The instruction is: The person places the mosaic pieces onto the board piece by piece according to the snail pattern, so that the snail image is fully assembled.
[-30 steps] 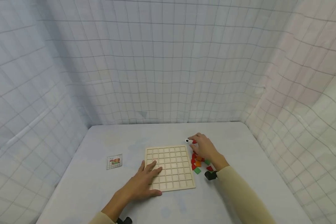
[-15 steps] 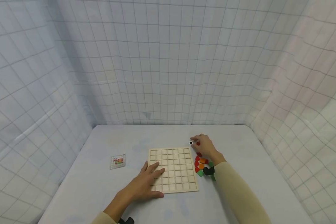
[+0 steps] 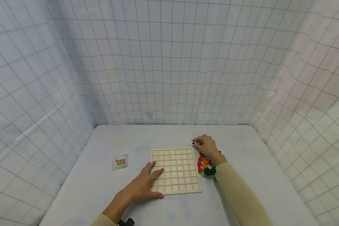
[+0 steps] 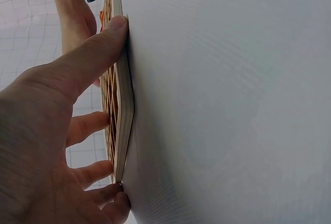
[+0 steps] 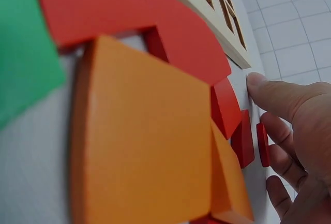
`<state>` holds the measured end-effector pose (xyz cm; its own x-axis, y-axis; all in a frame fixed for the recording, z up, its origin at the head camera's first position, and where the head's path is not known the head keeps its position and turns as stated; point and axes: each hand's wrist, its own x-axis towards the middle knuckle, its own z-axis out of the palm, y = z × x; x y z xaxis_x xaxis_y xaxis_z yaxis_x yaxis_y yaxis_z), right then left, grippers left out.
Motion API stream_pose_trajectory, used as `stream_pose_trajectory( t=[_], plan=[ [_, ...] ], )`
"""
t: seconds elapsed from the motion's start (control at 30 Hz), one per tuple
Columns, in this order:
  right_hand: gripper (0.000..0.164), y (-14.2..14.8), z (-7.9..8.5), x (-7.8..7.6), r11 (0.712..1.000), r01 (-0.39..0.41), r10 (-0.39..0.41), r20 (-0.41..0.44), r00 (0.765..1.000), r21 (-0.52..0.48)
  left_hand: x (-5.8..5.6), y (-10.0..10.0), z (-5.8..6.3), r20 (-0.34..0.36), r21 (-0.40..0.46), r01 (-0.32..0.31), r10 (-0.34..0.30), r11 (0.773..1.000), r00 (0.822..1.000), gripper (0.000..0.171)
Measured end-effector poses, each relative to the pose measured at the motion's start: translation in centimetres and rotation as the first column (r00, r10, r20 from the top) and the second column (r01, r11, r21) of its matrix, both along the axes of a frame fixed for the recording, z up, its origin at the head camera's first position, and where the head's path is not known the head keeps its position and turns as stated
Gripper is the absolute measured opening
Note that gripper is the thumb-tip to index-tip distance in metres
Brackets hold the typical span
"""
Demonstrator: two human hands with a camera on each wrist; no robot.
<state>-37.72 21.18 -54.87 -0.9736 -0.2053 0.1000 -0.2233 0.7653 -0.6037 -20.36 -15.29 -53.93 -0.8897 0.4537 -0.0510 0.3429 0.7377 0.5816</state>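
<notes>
A pale wooden grid board (image 3: 182, 171) lies on the table. My left hand (image 3: 145, 183) rests over its left edge, fingers spread across the squares and thumb at the front edge. In the left wrist view the thumb (image 4: 111, 35) lies against the board's rim. Past the board's far right corner, my right hand (image 3: 207, 147) pinches a small white disc with a black dot (image 3: 193, 143) between thumb and fingertips. A red piece (image 3: 201, 143) shows by those fingers; in the right wrist view a red piece (image 5: 262, 145) stands close to the curled fingers, and the disc is hidden.
Red, orange (image 3: 205, 161) and green (image 3: 202, 174) flat pieces lie in a cluster along the board's right side, partly under the right wrist. A second black-dotted white disc (image 3: 220, 151) lies beyond the wrist. A picture card (image 3: 120, 162) lies left. Grid-patterned cloth (image 3: 169, 78) encloses the table.
My right fingertips have closed in on the white disc from beside it. The second disc now shows past the right wrist. My left hand stays on the board; the view has shifted slightly.
</notes>
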Motion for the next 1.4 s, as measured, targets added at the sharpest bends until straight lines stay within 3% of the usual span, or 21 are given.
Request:
stream_pose_trajectory(
  t=[0.4, 0.83, 1.4],
  plan=[
    [0.027, -0.5, 0.4, 0.2, 1.0, 0.029, -0.029, 0.019, 0.999, -0.002, 0.1, -0.1, 0.5, 0.023, 0.015, 0.011, -0.012, 1.0, 1.0, 0.109],
    [0.027, -1.2, 0.9, 0.7, 1.0, -0.002, 0.002, -0.006, 1.0, -0.006, 0.2, -0.2, 0.6, 0.019, 0.027, 0.016, -0.016, 1.0, 1.0, 0.105],
    [0.023, -4.5, 1.2, 2.6, 0.992, -0.116, 0.114, -0.04, 0.993, -0.041, 0.2, -0.2, 0.5, 0.012, 0.025, 0.018, -0.018, 1.0, 1.0, 0.104]
  ],
)
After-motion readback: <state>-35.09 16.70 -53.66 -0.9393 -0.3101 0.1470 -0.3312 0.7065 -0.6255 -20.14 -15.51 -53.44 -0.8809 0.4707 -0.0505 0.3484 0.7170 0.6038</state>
